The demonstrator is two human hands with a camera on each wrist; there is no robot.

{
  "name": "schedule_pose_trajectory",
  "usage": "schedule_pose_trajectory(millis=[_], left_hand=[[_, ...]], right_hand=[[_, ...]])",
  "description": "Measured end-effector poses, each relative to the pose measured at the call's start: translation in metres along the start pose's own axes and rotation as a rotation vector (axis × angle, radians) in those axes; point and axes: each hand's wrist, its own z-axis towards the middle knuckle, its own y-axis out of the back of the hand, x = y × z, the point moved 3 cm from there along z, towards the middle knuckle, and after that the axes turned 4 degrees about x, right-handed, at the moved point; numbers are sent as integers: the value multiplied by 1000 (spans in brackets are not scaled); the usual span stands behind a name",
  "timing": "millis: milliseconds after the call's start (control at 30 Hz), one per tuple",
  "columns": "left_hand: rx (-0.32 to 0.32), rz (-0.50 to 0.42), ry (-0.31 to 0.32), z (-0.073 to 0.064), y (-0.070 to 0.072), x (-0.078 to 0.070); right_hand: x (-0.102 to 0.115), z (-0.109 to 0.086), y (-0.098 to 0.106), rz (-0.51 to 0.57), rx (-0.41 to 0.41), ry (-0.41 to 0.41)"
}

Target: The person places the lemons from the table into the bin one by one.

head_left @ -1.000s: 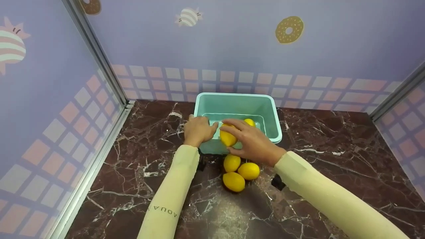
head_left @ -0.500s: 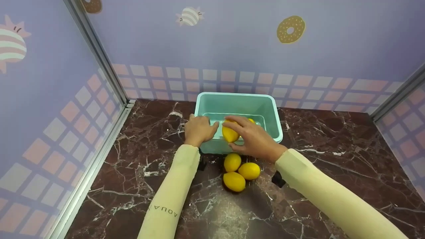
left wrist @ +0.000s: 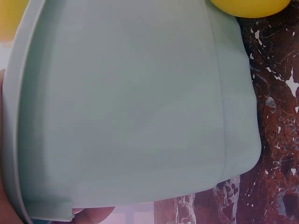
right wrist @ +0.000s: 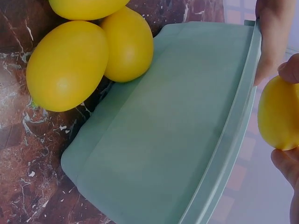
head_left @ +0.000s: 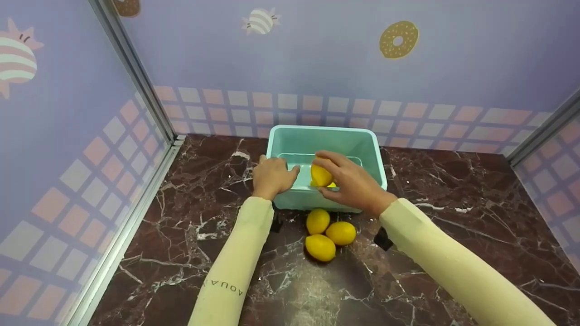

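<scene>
Fingers (head_left: 333, 157) of the right hand (head_left: 355, 183) are clamped on a smooth, oval lemon (head_left: 321, 174) above the pale-green plastic tub (head_left: 297, 200) at the head view's centre, while the left hand (head_left: 272, 177) grips the tub's near-left rim (left wrist: 13, 107). Lower down, three rounded lemons (head_left: 320, 247) cluster on the dark, white-veined table (head_left: 353, 290).

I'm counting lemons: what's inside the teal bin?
Yellow fruit shows in the bin below the held lemon; the right hand, that lemon and front wall hide how many.

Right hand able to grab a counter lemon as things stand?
Probably not: the right hand grips another lemon at the bin. Nothing lies over the counter lemons, so likely yes once freed.
</scene>
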Motion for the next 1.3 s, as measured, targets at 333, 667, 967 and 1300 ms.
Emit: schedule_pose_trajectory(millis=[333,667,967,1300], left_hand=[[-1,-1,-3,0,1,0],[-8,-10,3,1,1,0],[-8,-27,5,0,0,0],[-6,-27,5,0,1,0]], right_hand=[[-8,1,-2,23,35,-43],[-18,1,-1,80,72,-121],[-26,3,-1,91,82,-161],[-36,6,-1,134,111,-226]])
